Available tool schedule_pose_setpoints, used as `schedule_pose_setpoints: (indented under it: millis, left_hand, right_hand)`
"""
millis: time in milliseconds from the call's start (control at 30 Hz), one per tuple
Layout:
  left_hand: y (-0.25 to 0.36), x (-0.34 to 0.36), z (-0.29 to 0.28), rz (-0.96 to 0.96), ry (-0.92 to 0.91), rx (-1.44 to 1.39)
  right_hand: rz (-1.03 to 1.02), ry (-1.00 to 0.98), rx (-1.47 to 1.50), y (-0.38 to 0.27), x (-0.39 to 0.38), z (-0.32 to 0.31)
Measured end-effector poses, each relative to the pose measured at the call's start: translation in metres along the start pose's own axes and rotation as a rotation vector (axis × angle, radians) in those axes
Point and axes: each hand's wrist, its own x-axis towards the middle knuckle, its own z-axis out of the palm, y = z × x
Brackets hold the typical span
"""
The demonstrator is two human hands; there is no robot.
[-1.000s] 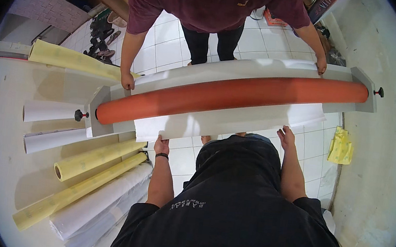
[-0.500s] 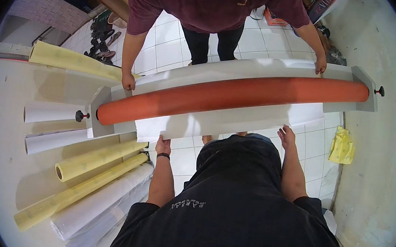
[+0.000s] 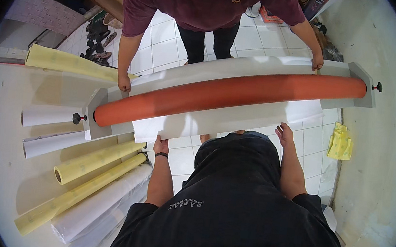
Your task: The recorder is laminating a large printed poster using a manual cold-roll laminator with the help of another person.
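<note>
A long red roller (image 3: 230,95) spans between grey end brackets above a flat bed. Beneath it runs a white sheet (image 3: 208,121), its near edge sticking out toward me. My left hand (image 3: 161,145), with a dark wristband, pinches that edge near its left corner. At the right part of the same edge is my right hand (image 3: 284,134), palm up with fingers loosely apart; whether its fingertips touch the sheet is hard to tell. Across the roller, a person in a maroon shirt rests a hand (image 3: 124,83) at the far left edge and another hand (image 3: 317,62) at the far right.
Black knobs (image 3: 79,118) stick out from the roller's ends. Yellow rolls (image 3: 92,164) and white rolls lean along the left wall. A yellow bag (image 3: 340,142) lies by the right wall (image 3: 378,157). Sandals (image 3: 103,54) and shoes sit on the white tiled floor at the far left.
The view has shifted slightly, so the roller and sheet appear a little further left. Both my hands keep about the same place at the sheet's near edge.
</note>
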Motion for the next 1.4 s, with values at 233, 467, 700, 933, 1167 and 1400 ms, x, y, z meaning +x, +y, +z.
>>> schedule_pose_setpoints:
  millis: [233, 467, 700, 933, 1167, 1400]
  left_hand:
    - [-0.005, -0.001, 0.007, -0.012, 0.042, -0.006]
    - [-0.004, -0.005, 0.01, 0.017, 0.038, 0.004]
    - [-0.001, -0.007, -0.001, 0.032, -0.036, 0.031]
    - [-0.022, 0.008, 0.001, 0.027, -0.026, 0.043]
    - [-0.023, 0.0, -0.005, 0.085, 0.063, 0.035]
    - [-0.028, 0.006, -0.012, 0.09, 0.008, -0.017]
  right_hand:
    - [-0.003, 0.003, -0.003, -0.001, 0.001, -0.006]
    - [0.02, 0.015, -0.006, 0.0, 0.003, -0.008]
    - [0.033, 0.022, -0.023, 0.013, 0.007, -0.015]
    - [-0.006, 0.033, 0.017, 0.012, 0.019, -0.033]
    - [0.025, -0.021, -0.032, 0.01, 0.017, -0.026]
    - [0.027, 0.01, -0.031, 0.009, 0.02, -0.03]
